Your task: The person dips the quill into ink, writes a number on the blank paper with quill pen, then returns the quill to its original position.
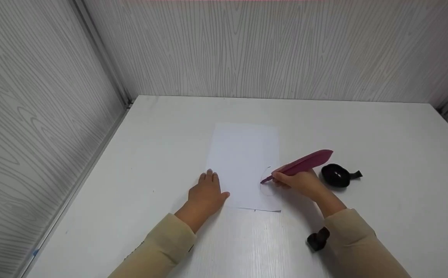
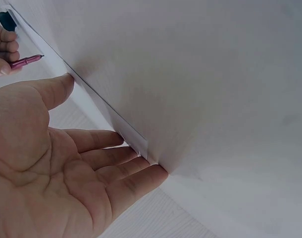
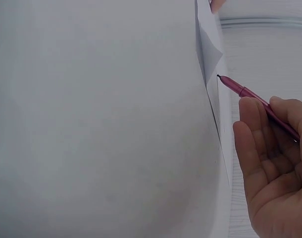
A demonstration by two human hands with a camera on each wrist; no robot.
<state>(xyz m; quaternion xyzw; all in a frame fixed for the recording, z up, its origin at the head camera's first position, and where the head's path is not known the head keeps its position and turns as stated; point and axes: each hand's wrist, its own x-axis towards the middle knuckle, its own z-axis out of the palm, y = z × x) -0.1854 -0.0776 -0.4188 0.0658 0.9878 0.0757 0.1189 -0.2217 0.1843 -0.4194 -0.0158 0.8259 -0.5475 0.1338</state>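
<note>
A white sheet of paper (image 1: 243, 154) lies on the table in the head view, with a thin curved line on its right part. My right hand (image 1: 299, 181) pinches a dark pink feather pen (image 1: 305, 162), also seen as a pink pen barrel (image 3: 255, 96) in the right wrist view. Its tip meets the paper beside the curve, and the feather end points up to the right. At the sheet's lower left edge rests my left hand (image 1: 207, 195), fingers straight and thumb spread. The left wrist view shows the left palm (image 2: 47, 163), with fingertips touching the paper's edge.
Right of my right hand lies a glossy black rounded object (image 1: 335, 175) with a short flared stem. A small black object (image 1: 317, 240) sits by my right sleeve, partly hidden. The white table (image 1: 162, 127) meets wood-grained panels (image 1: 247, 50) at the back and left.
</note>
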